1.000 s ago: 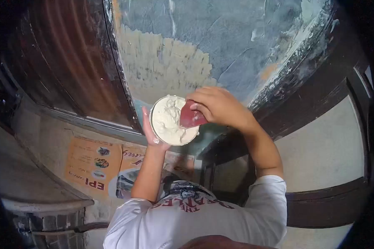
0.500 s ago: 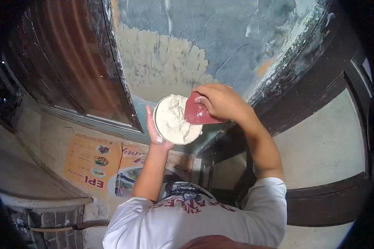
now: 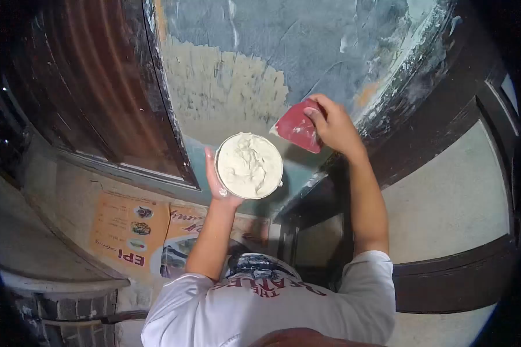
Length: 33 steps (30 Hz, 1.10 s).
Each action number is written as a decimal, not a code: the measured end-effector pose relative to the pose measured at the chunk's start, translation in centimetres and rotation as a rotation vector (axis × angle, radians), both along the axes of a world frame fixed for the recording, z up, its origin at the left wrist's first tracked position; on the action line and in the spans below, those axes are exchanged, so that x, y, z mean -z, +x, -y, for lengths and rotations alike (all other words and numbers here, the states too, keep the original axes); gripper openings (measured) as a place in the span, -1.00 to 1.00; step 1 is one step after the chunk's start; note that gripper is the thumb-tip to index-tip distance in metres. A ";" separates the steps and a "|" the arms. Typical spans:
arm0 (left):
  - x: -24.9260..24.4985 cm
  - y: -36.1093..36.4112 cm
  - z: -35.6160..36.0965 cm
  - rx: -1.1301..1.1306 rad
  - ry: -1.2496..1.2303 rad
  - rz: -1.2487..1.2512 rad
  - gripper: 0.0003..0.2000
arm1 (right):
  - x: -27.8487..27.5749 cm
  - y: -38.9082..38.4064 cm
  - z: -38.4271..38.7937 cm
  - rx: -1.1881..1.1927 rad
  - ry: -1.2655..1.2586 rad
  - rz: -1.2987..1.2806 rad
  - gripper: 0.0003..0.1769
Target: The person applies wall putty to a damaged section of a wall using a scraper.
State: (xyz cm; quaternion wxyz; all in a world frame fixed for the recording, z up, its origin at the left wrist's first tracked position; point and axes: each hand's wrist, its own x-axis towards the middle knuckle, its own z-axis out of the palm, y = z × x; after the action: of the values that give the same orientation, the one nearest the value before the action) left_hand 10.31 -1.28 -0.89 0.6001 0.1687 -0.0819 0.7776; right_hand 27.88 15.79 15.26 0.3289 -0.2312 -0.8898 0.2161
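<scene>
A round tub of creamy white putty rests in my left hand, whose fingers wrap its left side and underside; most of them are hidden beneath it. Up and to the right of the tub, my right hand grips a red putty scraper, thumb on its near face. White smears mark the scraper's face, and a little putty sits on its left corner. The scraper is apart from the tub. In front stands a blue-grey wall with a beige coated patch at its lower left.
Left of the wall is a dark brown wooden door. A dark frame with pale panels runs along the right. An orange printed banner lies at lower left, near a curved ledge.
My right hand has lifted the scraper out of the tub and moved it up and to the right, toward the wall. My left hand and the tub have stayed nearly still.
</scene>
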 end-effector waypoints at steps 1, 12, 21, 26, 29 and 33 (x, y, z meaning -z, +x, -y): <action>0.3 -0.2 -0.1 0.004 0.009 -0.006 -0.08 | 0.2 0.2 -0.9 0.020 0.042 -0.025 -0.74; 2.3 -3.2 2.3 -0.152 -0.285 -0.080 -0.09 | 0.9 1.0 -7.1 0.105 0.206 -0.206 -0.79; 4.6 -4.6 3.9 -0.174 -0.262 -0.063 -0.03 | 1.1 -1.0 -7.8 0.206 0.612 -0.152 -0.79; 5.0 -4.3 3.7 -0.210 -0.286 -0.031 -0.04 | 1.0 -1.4 -8.1 0.220 0.729 -0.042 -0.79; 5.2 -4.4 3.4 -0.252 -0.296 -0.044 -0.05 | 1.8 -1.8 -8.1 0.175 0.819 -0.091 -0.81; 5.2 -4.4 3.6 -0.254 -0.263 -0.072 -0.05 | 2.9 -2.4 -8.3 0.217 0.864 -0.037 -0.82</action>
State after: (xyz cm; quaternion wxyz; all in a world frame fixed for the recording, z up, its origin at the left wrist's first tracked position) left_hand 5.96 -4.90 -6.07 0.5163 0.1255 0.0639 0.8447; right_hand 25.45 24.07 12.37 0.4321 -0.1607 -0.8629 -0.2069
